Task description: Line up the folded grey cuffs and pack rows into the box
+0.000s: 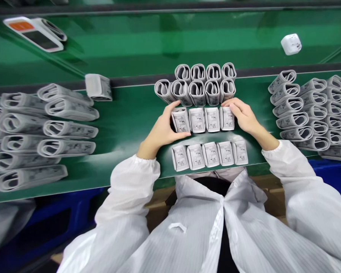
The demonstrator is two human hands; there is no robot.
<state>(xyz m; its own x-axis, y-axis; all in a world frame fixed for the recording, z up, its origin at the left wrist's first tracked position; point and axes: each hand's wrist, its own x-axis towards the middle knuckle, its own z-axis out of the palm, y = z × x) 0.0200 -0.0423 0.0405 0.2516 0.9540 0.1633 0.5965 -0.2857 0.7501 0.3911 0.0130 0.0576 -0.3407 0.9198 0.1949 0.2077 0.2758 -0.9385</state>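
Observation:
Several folded bundles [198,120] of soft white material with grey printed pictures lie in a row between my hands, printed faces up. My left hand [163,127] wraps the left-end bundle [181,120], its forefinger at the far edge and thumb along the near edge. At the other end, my right hand [243,115] has its fingers at the far edge of the right-end bundle [226,118], its thumb near the corner. Behind them, more bundles [197,93] stand with rolled ends up, two rows deep. A nearer row of bundles [211,154] lies by the table's front edge.
Stacked folded bundles [71,108] fill the green table's [125,125] left side, with more stacks [314,110] at right. One bundle [99,87] sits apart near the back ledge. Beyond it lie an orange-and-white device [35,34] and a small white block [291,44]. Blue crates [74,216] stand below.

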